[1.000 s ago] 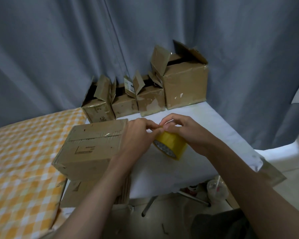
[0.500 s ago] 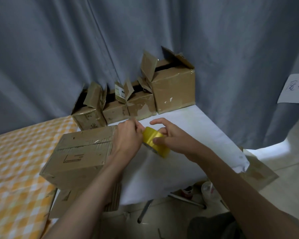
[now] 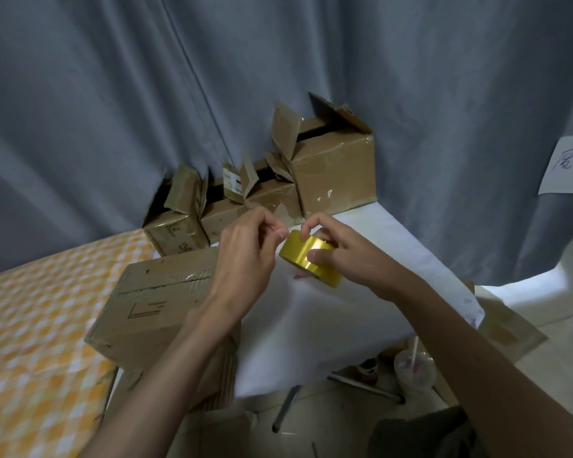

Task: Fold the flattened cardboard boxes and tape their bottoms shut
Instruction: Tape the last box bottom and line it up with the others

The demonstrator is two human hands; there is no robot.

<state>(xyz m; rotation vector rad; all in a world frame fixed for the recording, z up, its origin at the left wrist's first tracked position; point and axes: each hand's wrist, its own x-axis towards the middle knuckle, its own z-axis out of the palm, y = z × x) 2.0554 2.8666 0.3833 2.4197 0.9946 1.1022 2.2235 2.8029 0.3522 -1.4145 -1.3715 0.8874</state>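
An orange-checked cloth [image 3: 30,325] covers the surface at far left. Just left of the left hand's fingers lies a folded cardboard box [image 3: 153,302] on its side, the left forearm crossing its near corner, with flattened cardboard [image 3: 166,391] beneath it. The left hand [image 3: 245,259] hovers over the white tabletop [image 3: 328,325], thumb and forefinger pinched together at the edge of a roll of yellow tape [image 3: 308,259]; whether they grip a tape end is too fine to tell. The right hand [image 3: 341,252] grips the roll, thumb pressed on its outer face and fingers curled over its far side, holding it tilted above the table. Beyond both sets of fingers, four open-flapped boxes [image 3: 331,173] stand in a row against a grey curtain [image 3: 444,94]. At far right a paper sign [image 3: 569,166] hangs on the curtain.
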